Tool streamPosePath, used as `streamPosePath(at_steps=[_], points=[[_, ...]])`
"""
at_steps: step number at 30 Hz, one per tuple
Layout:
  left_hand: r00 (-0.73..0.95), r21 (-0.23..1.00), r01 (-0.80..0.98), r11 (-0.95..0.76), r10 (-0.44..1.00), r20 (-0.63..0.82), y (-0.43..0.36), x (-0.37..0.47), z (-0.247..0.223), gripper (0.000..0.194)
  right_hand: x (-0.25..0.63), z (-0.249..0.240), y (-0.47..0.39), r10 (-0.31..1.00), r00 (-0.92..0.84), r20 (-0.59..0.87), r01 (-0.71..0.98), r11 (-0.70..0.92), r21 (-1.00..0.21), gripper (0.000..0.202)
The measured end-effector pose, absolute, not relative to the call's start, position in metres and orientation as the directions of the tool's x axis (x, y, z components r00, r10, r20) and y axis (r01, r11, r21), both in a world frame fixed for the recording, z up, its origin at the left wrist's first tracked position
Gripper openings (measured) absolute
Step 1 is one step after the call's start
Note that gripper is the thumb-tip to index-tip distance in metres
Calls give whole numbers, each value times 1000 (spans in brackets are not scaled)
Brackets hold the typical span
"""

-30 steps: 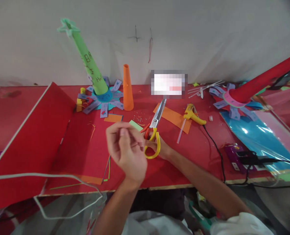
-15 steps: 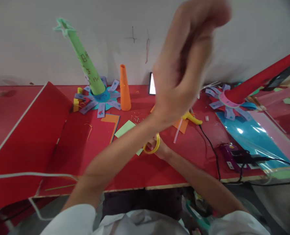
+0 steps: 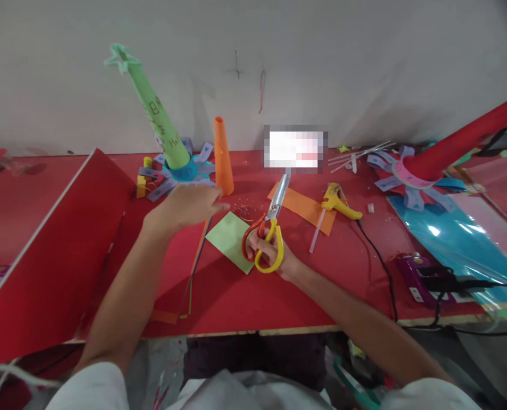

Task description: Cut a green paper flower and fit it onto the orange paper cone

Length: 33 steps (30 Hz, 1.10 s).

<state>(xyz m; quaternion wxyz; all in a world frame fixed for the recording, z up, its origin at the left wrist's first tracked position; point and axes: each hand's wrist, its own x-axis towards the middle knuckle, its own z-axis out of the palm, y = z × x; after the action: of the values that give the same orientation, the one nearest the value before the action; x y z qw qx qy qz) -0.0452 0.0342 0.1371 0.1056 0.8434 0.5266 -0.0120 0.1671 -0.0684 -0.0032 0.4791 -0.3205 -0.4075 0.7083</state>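
Observation:
My right hand (image 3: 274, 253) grips a pair of scissors (image 3: 274, 209) by the handles, one red and one yellow, with the metal blades together and pointing away from me. A pale green square of paper (image 3: 230, 242) lies on the table, just left of that hand and partly under it. My left hand (image 3: 187, 206) hovers over the table, fingers extended to the right, with nothing seen in it. Close by is an orange paper cone (image 3: 223, 162). Behind the hand, a green paper tube (image 3: 159, 119) leans from a blue collar with purple strips.
On the red table (image 3: 279, 307) lie an orange paper strip (image 3: 307, 209), a yellow glue gun (image 3: 339, 202) with its cord and a purple power box (image 3: 422, 279). A bright, pixelated screen (image 3: 296, 149) is at the wall. A red board (image 3: 61, 250) leans at left; a red tube (image 3: 462, 142) slants at right.
My left hand has dropped from high in front of the camera to the left, low over the table. The scissors, glue gun and screen show more fully. My right hand stays about where it was.

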Motion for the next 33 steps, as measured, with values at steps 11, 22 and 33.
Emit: streamPosePath(at_steps=[11, 22, 33], points=[[514, 113, 853, -510, 781, -355, 39, -25, 88, 29, 168, 3, -64, 934, -352, -62, -346, -192, -918, 51], [625, 405, 741, -535, 770, -127, 56, -29, 87, 25, 187, 14, -58, 964, -263, 37, -334, -55, -941, 52], [807, 398, 541, -741, 591, 3, 32, -19, 123, 33, 201, 12, -46, 999, 34, 32, -59, 34, -998, 40]])
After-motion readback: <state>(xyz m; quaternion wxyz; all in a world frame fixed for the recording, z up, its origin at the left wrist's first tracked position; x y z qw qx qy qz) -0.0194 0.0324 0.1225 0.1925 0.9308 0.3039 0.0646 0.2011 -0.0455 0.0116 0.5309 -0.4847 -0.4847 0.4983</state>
